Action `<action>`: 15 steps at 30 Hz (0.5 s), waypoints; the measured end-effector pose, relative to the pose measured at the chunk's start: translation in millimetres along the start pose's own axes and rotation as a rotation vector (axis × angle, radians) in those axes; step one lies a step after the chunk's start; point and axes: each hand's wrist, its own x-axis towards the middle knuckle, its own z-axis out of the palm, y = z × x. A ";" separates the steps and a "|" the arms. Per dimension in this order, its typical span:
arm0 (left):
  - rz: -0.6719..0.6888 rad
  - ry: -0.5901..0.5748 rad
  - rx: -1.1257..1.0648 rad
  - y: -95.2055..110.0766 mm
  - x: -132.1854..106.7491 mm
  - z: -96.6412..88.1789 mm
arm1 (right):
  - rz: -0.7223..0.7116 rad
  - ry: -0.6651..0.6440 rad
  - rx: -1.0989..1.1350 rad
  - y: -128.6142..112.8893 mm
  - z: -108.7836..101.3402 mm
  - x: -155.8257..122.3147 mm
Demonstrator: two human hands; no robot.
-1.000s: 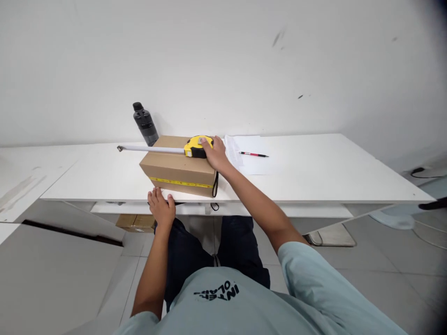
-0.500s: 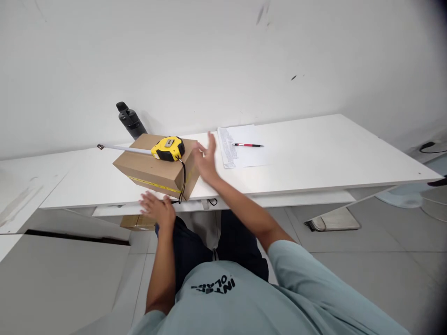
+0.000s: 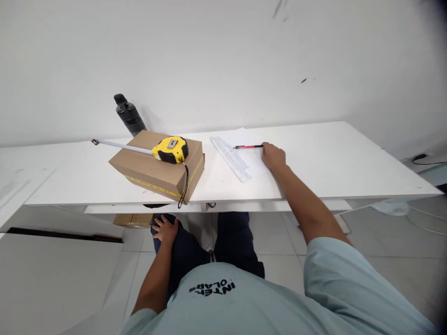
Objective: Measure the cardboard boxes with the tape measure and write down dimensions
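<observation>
My right hand (image 3: 274, 157) is at the right end of a red and black pen (image 3: 247, 147), its fingers closed around that end. Below the pen lies a written-on sheet of paper (image 3: 232, 159), turned at a slant. My left hand (image 3: 165, 230) rests on my left knee below the table edge, fingers spread and holding nothing. A yellow and black tape measure (image 3: 171, 150) sits on a cardboard box (image 3: 146, 167). Its white blade (image 3: 122, 146) sticks out leftward past the box, and its black wrist strap hangs over the front corner.
A black bottle (image 3: 130, 115) stands behind the box, near the wall. The box reaches the front edge of the white table (image 3: 331, 163). Beneath the table, another cardboard box (image 3: 132, 220) lies on the floor to the left.
My right hand has moved right from the box to the pen and closed on it. My left hand has dropped from the table edge to my knee. The paper has turned.
</observation>
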 end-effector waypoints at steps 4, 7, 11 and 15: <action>-0.023 -0.036 -0.027 2.1 25.5 -7.6 | -0.077 0.137 0.018 3.1 2.0 -16.4; -0.030 -0.024 -0.022 0.3 34.2 -6.4 | -0.119 0.096 0.185 2.5 4.6 -30.5; -0.022 -0.001 0.004 4.2 32.5 -0.6 | -0.107 -0.074 0.198 2.2 17.9 -45.8; -0.006 0.021 0.006 7.7 30.1 1.7 | -0.072 0.003 0.208 2.1 44.1 -59.0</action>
